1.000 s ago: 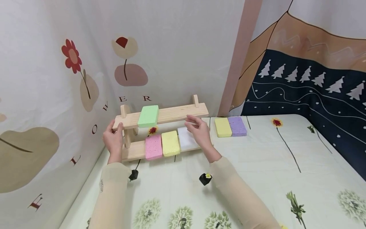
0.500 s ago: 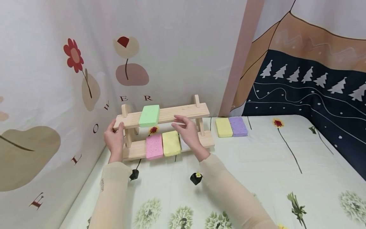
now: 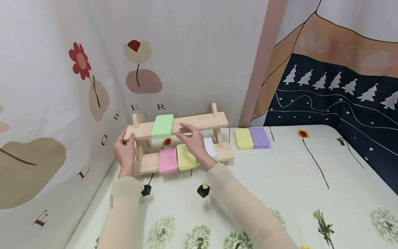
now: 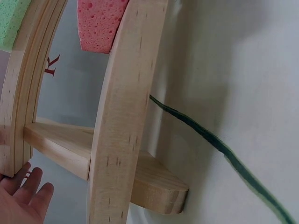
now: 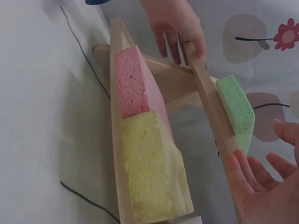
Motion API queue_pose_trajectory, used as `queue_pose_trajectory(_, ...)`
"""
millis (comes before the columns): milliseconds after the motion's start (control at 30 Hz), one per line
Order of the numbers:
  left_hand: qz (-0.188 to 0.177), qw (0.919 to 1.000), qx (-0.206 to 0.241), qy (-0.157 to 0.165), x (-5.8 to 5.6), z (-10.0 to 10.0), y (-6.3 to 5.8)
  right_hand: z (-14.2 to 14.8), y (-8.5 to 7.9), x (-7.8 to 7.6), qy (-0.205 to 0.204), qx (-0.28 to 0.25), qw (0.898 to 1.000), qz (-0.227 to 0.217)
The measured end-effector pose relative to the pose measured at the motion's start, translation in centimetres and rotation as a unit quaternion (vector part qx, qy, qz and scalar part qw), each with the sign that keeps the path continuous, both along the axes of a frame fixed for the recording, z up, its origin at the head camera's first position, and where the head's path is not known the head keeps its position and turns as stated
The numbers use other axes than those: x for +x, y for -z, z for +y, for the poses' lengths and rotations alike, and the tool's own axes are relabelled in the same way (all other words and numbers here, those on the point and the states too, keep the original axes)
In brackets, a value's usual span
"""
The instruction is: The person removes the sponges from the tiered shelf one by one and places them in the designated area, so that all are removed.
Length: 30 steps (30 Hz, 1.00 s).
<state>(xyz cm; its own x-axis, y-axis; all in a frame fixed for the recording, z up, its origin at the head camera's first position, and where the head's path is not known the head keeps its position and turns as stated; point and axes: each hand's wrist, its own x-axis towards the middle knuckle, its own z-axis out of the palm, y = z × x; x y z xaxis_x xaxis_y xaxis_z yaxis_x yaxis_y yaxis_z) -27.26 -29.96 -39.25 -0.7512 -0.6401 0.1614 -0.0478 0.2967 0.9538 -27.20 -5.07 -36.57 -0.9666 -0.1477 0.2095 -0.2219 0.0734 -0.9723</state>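
A two-tier wooden shelf (image 3: 203, 121) stands on the table. My left hand (image 3: 124, 152) grips the left end of its upper board, thumb on top; in the left wrist view its fingers (image 4: 30, 186) lie at the board's end. On that board rests a green sponge (image 3: 162, 126). Just right of the sponge is my right hand (image 3: 193, 141), fingers spread and holding nothing; in the right wrist view its fingertips (image 5: 239, 161) are at the board's edge. Pink (image 3: 168, 160), yellow (image 3: 185, 159) and white (image 3: 210, 147) sponges sit on the lower board, the white partly hidden by my right hand.
To the right of the shelf, a second yellow sponge (image 3: 244, 138) and a purple sponge (image 3: 259, 137) lie side by side on the flower-patterned tablecloth (image 3: 289, 173). A printed curtain (image 3: 199, 62) hangs close behind the shelf.
My right hand has moved left along the shelf, from the white sponge to beside the green one, uncovering the right upright. My left hand stays on the upper board's end.
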Motion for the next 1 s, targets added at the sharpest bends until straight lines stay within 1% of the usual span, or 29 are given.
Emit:
queue_pose_trajectory(167, 0.001, 1.0000, -0.002, -0.004, 0.0, -0.1, -0.1, -1.1, -0.3, -0.4, -0.017, -0.030, 0.999, -0.024)
queue_pose_trajectory(533, 0.002, 1.0000, -0.004, -0.002, 0.2, 0.3, 0.0, -2.6, -1.0, -1.6, -0.013, -0.036, 0.997, -0.072)
queue_pose_trajectory(733, 0.007, 1.0000, -0.007, -0.002, 0.2, 0.4, 0.0, -3.4, -1.1, -1.9, -0.006, -0.030, 0.996, -0.079)
queue_pose_trajectory(900, 0.006, 1.0000, -0.007, -0.004, 0.1, 0.3, 0.1, -3.5, -1.3, -1.9, -0.003, -0.027, 0.997, -0.075)
queue_pose_trajectory(1000, 0.005, 0.9999, -0.006, -0.007, 0.1, 0.1, 0.1, -3.3, -1.4, -1.7, -0.007, -0.042, 0.996, -0.076)
